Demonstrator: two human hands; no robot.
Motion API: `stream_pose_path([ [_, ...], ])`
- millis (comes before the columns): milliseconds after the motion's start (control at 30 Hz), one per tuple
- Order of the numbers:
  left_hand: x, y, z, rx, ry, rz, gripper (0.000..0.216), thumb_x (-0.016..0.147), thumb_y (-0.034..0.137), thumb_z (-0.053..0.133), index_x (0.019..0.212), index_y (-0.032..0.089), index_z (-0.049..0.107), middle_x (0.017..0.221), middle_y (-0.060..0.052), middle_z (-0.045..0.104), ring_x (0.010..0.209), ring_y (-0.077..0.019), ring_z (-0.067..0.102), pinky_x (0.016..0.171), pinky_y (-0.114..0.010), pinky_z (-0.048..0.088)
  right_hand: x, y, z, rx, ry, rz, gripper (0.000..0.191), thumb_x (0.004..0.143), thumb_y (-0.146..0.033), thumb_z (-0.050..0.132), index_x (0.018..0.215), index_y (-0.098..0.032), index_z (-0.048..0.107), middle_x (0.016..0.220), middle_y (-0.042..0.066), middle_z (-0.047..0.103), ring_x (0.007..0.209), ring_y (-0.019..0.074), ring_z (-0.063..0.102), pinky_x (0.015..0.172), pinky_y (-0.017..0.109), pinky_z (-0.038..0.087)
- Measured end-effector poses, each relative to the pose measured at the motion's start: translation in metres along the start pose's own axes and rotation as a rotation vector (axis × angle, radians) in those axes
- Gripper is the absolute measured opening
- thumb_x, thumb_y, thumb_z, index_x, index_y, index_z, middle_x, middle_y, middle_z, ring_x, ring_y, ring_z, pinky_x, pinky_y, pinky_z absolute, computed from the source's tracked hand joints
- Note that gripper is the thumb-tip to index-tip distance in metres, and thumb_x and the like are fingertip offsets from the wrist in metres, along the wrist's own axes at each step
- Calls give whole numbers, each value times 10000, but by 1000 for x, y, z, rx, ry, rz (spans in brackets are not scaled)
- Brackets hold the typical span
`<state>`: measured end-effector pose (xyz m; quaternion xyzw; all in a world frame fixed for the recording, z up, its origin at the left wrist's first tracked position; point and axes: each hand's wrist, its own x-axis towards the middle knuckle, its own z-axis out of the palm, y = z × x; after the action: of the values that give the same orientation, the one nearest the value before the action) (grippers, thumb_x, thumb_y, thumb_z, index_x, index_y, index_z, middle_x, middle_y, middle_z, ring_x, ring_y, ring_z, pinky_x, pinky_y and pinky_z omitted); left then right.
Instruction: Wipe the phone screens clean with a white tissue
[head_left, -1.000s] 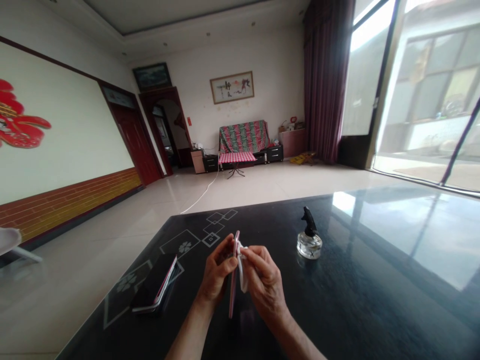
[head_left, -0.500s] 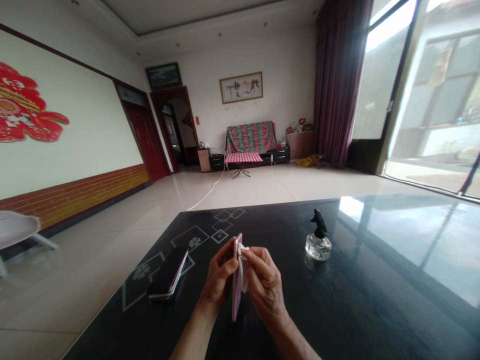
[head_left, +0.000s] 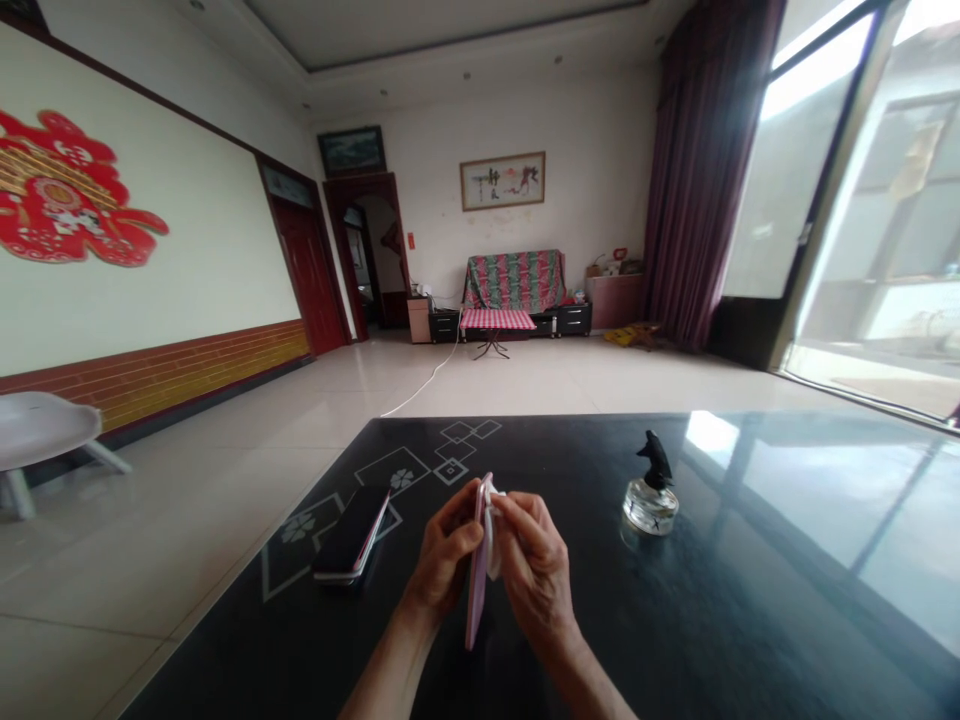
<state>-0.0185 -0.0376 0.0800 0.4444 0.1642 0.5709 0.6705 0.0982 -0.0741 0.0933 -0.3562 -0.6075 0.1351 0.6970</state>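
My left hand (head_left: 448, 550) grips a pink phone (head_left: 477, 590) by its side and keeps it on edge above the table, so it shows as a thin slab. Pinched in the fingers of my right hand (head_left: 536, 560) is a white tissue (head_left: 494, 545), pressed against the right face of the phone near its top. Most of that face is hidden by the hand and tissue. To the left lies a stack of dark phones (head_left: 352, 540) on the table. A clear spray bottle (head_left: 651, 505) with a black trigger head stands upright to the right.
Everything rests on a glossy black table (head_left: 720, 620) with white square and flower patterns on its left part. A white chair (head_left: 49, 430) stands on the tiled floor at left. Farther off is a small table with a checked cloth (head_left: 498, 320).
The whole view has shifted slightly, with the room and bottle appearing farther right. Both hands keep their hold on the phone and tissue, and the tissue stays near the phone's top.
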Motion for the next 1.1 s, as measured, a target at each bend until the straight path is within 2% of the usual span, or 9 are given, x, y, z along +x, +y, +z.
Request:
stream_pose_path([
  [167, 8, 3, -4, -3, 23, 1, 515, 671, 248, 788, 1162, 184, 648, 1074, -75, 696, 1000, -250, 633, 873, -317, 477, -11, 9, -1, -5, -63, 13, 255, 899, -194, 535, 1087, -292, 676, 926, 39, 602, 823, 147, 611, 672, 256, 525],
  [400, 4, 2, -1, -29, -57, -12, 527, 667, 279, 784, 1165, 176, 648, 1156, -95, 666, 1065, -286, 604, 913, -348, 458, 8, 9, 1, -12, 17, 18, 227, 893, -197, 543, 1049, -284, 685, 949, 38, 593, 833, 148, 609, 665, 254, 520],
  [633, 8, 4, -11, -17, 3, -16, 541, 694, 300, 764, 1198, 163, 626, 1045, -88, 700, 922, -239, 652, 812, -299, 490, -12, 12, 3, -80, -82, -63, 274, 896, -152, 521, 1078, -288, 674, 933, 44, 606, 848, 156, 611, 717, 288, 528],
  [800, 5, 2, -6, -52, -69, -42, 560, 685, 286, 769, 1209, 164, 614, 1121, -98, 676, 1025, -267, 624, 871, -314, 476, -2, 12, 3, -38, -2, -22, 286, 897, -166, 526, 1113, -299, 659, 952, 39, 593, 841, 149, 609, 703, 272, 524],
  [900, 3, 0, -4, -57, -87, -44, 551, 681, 282, 774, 1196, 160, 620, 1123, -103, 676, 1019, -276, 631, 875, -327, 476, 3, 12, 4, -55, 16, -35, 292, 893, -164, 530, 1118, -301, 657, 962, 42, 590, 860, 158, 605, 721, 286, 520],
  [1100, 4, -2, -15, -61, -50, -38, 458, 719, 318, 746, 1127, 132, 649, 971, -90, 713, 877, -225, 666, 764, -267, 490, -13, 14, 6, -158, -87, -144, 291, 883, -132, 528, 1099, -285, 649, 953, 51, 593, 852, 167, 588, 731, 319, 508],
])
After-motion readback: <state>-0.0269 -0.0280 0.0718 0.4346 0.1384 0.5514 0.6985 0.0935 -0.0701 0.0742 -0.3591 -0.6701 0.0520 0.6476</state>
